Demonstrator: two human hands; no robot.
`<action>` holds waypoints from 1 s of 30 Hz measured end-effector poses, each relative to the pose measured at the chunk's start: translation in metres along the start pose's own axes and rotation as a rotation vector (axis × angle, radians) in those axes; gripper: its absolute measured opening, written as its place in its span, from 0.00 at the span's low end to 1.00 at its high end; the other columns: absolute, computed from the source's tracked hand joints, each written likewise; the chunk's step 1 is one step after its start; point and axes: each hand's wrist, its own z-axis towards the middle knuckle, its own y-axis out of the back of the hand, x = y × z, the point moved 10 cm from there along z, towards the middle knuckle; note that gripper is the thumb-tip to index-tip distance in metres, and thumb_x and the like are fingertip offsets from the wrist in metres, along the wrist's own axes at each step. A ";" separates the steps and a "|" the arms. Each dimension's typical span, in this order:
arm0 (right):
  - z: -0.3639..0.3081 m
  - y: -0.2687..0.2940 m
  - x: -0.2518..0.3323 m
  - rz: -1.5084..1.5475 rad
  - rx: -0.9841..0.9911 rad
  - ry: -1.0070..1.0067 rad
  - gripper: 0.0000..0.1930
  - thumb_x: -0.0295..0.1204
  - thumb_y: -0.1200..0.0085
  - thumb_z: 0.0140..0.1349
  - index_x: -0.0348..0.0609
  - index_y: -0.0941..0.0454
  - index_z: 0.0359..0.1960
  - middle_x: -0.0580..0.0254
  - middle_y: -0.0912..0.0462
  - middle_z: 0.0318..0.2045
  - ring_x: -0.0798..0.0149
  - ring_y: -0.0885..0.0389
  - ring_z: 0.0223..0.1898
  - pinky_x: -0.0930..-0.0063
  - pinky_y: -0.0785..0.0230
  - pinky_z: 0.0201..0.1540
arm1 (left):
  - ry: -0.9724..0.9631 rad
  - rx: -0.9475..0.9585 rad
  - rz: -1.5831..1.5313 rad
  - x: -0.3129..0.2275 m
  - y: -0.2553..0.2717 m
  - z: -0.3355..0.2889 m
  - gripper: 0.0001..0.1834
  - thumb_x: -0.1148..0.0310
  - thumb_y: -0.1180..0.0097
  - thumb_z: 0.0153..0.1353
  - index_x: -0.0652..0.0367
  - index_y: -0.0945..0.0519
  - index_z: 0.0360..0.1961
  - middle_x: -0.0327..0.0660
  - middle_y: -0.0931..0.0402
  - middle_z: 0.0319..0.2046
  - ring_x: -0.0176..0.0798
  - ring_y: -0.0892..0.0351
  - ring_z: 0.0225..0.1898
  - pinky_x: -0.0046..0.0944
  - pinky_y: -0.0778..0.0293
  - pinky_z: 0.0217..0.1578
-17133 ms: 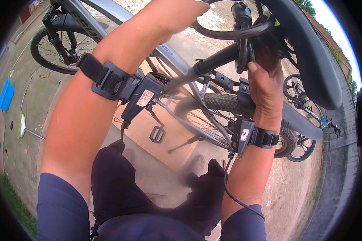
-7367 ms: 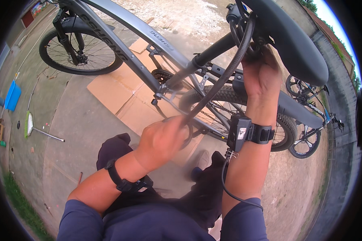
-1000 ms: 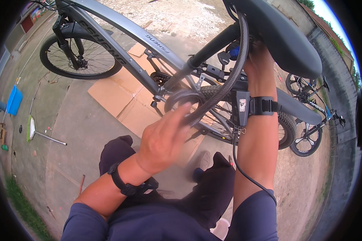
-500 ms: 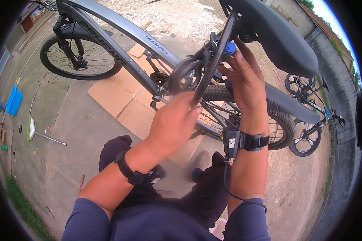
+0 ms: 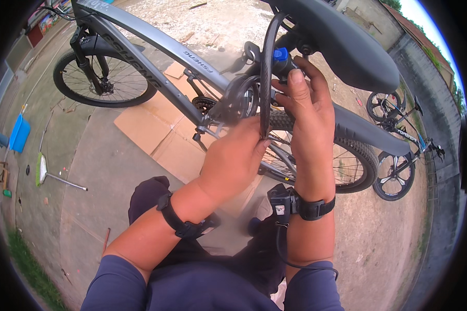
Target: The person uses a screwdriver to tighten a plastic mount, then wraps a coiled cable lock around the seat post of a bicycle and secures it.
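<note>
A black cable bicycle lock (image 5: 266, 78) hangs in a loop below the saddle (image 5: 347, 46), its coils blurred beside the seat tube. My left hand (image 5: 233, 155) is closed, thumb and fingers pinching the cable's lower stretch. Higher up, my right hand (image 5: 312, 106) curls its fingers around the lock's head, just under the blue cap (image 5: 280, 54); part of the grip is hidden behind the thumb. A key ring (image 5: 251, 52) hangs left of the cable. The grey bicycle (image 5: 176, 46) stands across in front of me, rear tyre behind my right hand.
Flattened cardboard (image 5: 155, 129) lies under the bicycle. A second bicycle (image 5: 399, 140) stands at the right by a grey wall (image 5: 430, 78). On the left ground are a blue dustpan (image 5: 19, 133) and a broom (image 5: 42, 168).
The lock's head and my right hand have shifted left. My left hand has moved slightly right, and the cable between them now hangs more upright. The keys have swung to the left.
</note>
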 end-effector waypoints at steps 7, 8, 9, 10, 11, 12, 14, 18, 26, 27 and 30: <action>0.013 0.023 -0.004 0.275 -0.184 0.156 0.21 0.30 0.41 0.67 0.37 0.31 0.58 0.57 0.19 0.47 0.64 0.17 0.45 0.72 0.20 0.43 | -0.089 0.010 0.045 -0.016 0.002 -0.011 0.13 0.73 0.43 0.63 0.63 0.22 0.49 0.51 0.20 0.45 0.55 0.18 0.38 0.45 0.21 0.35; 0.014 0.027 -0.002 0.328 -0.186 0.189 0.21 0.28 0.41 0.66 0.37 0.30 0.58 0.57 0.19 0.46 0.65 0.17 0.44 0.73 0.19 0.41 | -0.071 0.014 0.043 -0.016 0.004 -0.013 0.13 0.73 0.43 0.63 0.63 0.22 0.49 0.50 0.20 0.44 0.53 0.17 0.36 0.44 0.21 0.34; 0.016 0.032 -0.005 0.368 -0.189 0.167 0.20 0.27 0.41 0.66 0.38 0.30 0.58 0.58 0.19 0.46 0.66 0.17 0.43 0.73 0.19 0.40 | -0.053 0.018 0.040 -0.017 0.008 -0.015 0.13 0.72 0.43 0.64 0.63 0.22 0.49 0.49 0.20 0.44 0.51 0.17 0.35 0.42 0.21 0.33; 0.019 0.038 -0.010 0.407 -0.191 0.144 0.20 0.26 0.41 0.66 0.39 0.30 0.58 0.59 0.19 0.46 0.67 0.17 0.41 0.74 0.19 0.39 | -0.034 0.022 0.037 -0.017 0.011 -0.016 0.12 0.72 0.43 0.64 0.64 0.22 0.48 0.49 0.20 0.43 0.49 0.17 0.33 0.41 0.21 0.32; 0.020 0.043 -0.012 0.446 -0.194 0.122 0.20 0.25 0.41 0.66 0.39 0.29 0.58 0.59 0.19 0.46 0.68 0.17 0.40 0.75 0.19 0.38 | -0.038 0.007 0.040 -0.019 0.016 -0.018 0.12 0.72 0.43 0.65 0.64 0.22 0.48 0.48 0.20 0.42 0.47 0.18 0.32 0.39 0.22 0.32; 0.020 0.047 -0.012 0.477 -0.187 0.118 0.13 0.25 0.41 0.66 0.43 0.25 0.50 0.67 0.18 0.39 0.68 0.20 0.39 0.75 0.24 0.38 | -0.043 -0.006 0.043 -0.020 0.020 -0.019 0.11 0.71 0.43 0.65 0.64 0.22 0.47 0.47 0.21 0.41 0.45 0.18 0.30 0.38 0.23 0.31; 0.025 0.050 -0.011 0.630 -0.115 0.121 0.12 0.25 0.42 0.66 0.42 0.25 0.50 0.66 0.18 0.40 0.68 0.20 0.39 0.73 0.26 0.38 | -0.045 -0.030 0.050 -0.017 0.028 -0.022 0.11 0.71 0.43 0.66 0.64 0.22 0.47 0.46 0.21 0.40 0.42 0.20 0.28 0.36 0.24 0.30; 0.038 0.055 -0.020 0.845 0.045 0.131 0.10 0.23 0.49 0.68 0.40 0.22 0.49 0.60 0.18 0.46 0.65 0.22 0.42 0.71 0.30 0.40 | -0.013 -0.026 0.084 -0.009 0.033 -0.026 0.11 0.70 0.44 0.67 0.64 0.22 0.47 0.45 0.22 0.38 0.40 0.21 0.27 0.35 0.25 0.29; 0.052 0.060 -0.030 0.893 0.004 0.097 0.13 0.23 0.51 0.69 0.38 0.22 0.52 0.56 0.19 0.49 0.61 0.22 0.44 0.66 0.26 0.49 | 0.035 0.016 0.110 0.010 0.024 -0.039 0.10 0.68 0.45 0.68 0.63 0.22 0.46 0.43 0.24 0.33 0.39 0.20 0.26 0.37 0.26 0.28; 0.054 0.064 -0.028 0.886 0.001 0.112 0.13 0.24 0.51 0.69 0.37 0.22 0.53 0.55 0.19 0.50 0.61 0.21 0.46 0.65 0.26 0.50 | 0.040 0.023 0.116 0.012 0.024 -0.038 0.10 0.68 0.45 0.69 0.63 0.23 0.46 0.43 0.24 0.33 0.39 0.19 0.26 0.37 0.26 0.27; 0.059 0.080 -0.029 0.950 0.041 0.095 0.15 0.26 0.49 0.69 0.35 0.23 0.54 0.52 0.19 0.52 0.58 0.21 0.52 0.62 0.26 0.54 | 0.030 0.028 0.124 0.013 0.023 -0.039 0.10 0.67 0.46 0.69 0.63 0.23 0.45 0.43 0.24 0.32 0.40 0.18 0.26 0.37 0.26 0.27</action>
